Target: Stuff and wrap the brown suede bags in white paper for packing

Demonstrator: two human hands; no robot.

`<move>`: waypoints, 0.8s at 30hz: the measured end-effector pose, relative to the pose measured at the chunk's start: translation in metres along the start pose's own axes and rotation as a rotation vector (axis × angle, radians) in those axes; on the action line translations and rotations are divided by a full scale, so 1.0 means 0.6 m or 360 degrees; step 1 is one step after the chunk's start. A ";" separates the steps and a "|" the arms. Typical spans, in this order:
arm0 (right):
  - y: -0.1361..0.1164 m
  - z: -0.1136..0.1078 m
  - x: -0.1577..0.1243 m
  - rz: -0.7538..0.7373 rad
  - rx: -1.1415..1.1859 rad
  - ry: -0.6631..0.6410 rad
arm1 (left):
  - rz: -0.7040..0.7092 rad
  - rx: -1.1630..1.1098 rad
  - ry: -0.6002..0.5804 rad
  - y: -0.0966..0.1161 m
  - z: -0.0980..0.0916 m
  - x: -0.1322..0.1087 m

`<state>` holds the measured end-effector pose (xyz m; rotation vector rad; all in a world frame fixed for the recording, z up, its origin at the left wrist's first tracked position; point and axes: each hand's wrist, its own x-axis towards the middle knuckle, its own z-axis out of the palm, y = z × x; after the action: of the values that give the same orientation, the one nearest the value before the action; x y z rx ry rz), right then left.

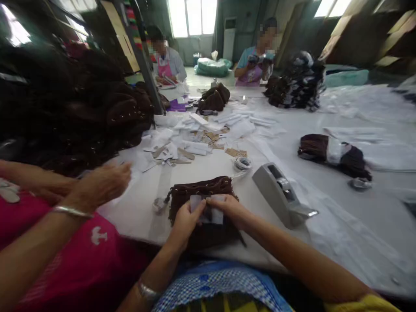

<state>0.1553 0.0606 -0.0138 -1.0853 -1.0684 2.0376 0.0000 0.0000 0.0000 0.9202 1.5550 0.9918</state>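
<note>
A dark brown drawstring pouch (201,190) lies on the white table (325,203) right in front of me. My left hand (185,221) and my right hand (229,208) both pinch a small pale card or label (196,203) held against the front of the pouch. The fingers of both hands are closed on it. A silver bangle circles my left wrist.
A grey tape dispenser (281,195) stands just right of the pouch. Paper tags (195,143) litter the middle. A co-worker's hand (104,182) in a pink top reaches in at left. Dark pouch piles (81,112) rise left and far back. Two people work at the far end.
</note>
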 end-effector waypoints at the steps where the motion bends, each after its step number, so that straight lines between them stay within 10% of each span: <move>1: 0.001 -0.001 -0.004 -0.0014 0.0010 -0.0020 | 0.0073 0.0003 0.0037 -0.002 0.001 0.000; 10: 0.006 -0.030 -0.029 0.0237 0.0558 -0.0260 | 0.0354 0.0215 0.0226 -0.018 0.000 0.003; 24: 0.035 0.017 -0.014 -0.0321 -0.0370 0.0269 | 0.0539 0.0412 0.0458 -0.024 0.005 -0.011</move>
<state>0.1481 0.0398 -0.0247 -1.1883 -1.2927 1.6645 0.0029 -0.0112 -0.0116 1.2980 1.8371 1.2203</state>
